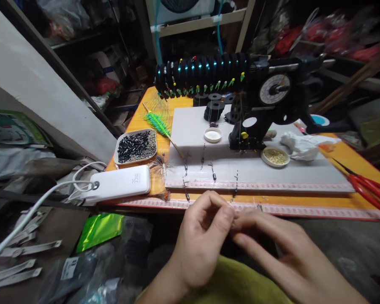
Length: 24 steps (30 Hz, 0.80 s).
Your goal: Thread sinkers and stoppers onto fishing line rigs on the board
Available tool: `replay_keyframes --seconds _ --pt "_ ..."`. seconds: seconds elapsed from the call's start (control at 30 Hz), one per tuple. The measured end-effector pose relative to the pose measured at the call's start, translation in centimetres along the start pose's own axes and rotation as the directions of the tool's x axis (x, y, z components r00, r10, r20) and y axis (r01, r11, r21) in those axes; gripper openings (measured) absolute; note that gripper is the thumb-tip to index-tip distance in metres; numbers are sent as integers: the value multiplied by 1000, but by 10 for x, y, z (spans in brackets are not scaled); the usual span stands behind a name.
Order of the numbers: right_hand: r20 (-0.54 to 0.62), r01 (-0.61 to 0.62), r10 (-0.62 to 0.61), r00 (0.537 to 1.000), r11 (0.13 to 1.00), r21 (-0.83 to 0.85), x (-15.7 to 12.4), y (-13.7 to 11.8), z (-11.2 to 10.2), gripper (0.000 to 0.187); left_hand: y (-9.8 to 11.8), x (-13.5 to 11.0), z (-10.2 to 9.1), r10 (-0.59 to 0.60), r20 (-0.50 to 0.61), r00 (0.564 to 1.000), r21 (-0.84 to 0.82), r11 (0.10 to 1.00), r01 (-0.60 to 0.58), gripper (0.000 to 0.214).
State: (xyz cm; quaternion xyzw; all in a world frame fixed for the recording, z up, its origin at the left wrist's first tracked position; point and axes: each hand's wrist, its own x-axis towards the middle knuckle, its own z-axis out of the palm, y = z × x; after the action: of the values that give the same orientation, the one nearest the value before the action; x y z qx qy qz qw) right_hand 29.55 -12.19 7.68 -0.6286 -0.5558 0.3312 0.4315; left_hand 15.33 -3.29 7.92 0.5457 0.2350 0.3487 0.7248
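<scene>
My left hand (pixel 200 240) is closed in a pinch, thumb against forefinger, just in front of the board's near edge. Tip to tip with it, my right hand (pixel 281 249) also pinches with thumb and forefinger. Whatever lies between the fingertips is too small to make out. Just beyond them, short thin pieces with dark cylinders lie on the pale board (pixel 190 126); one dark-bodied piece (pixel 214 176) is near its front, another (pixel 236 192) hangs over the edge close to my fingers. A tape measure strip (pixel 285 210) runs along the table's front edge.
A black machine with a dial (pixel 275 88) carries a row of dark spools (pixel 202 71). Left are a tray of black cylinders (pixel 134 145), a green brush (pixel 158 123) and a white power bank (pixel 122 183). Right are a dish of golden bits (pixel 275 157) and red-handled scissors (pixel 372 192).
</scene>
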Motion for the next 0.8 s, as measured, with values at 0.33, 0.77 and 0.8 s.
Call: replay_keyframes --seconds 0.33,0.77,0.8 --pt "555 -527 88 828 461 714 55 -32 -19 45 -11 -4 8 23 -13 1000 -140 990 -25 25" --pt "426 -452 165 890 190 871 67 -36 -5 51 -29 -17 8 -52 153 987 -555 822 130 27" --pt "424 -453 174 889 193 871 67 -36 -5 51 -31 -18 9 -54 172 984 -593 791 148 26"
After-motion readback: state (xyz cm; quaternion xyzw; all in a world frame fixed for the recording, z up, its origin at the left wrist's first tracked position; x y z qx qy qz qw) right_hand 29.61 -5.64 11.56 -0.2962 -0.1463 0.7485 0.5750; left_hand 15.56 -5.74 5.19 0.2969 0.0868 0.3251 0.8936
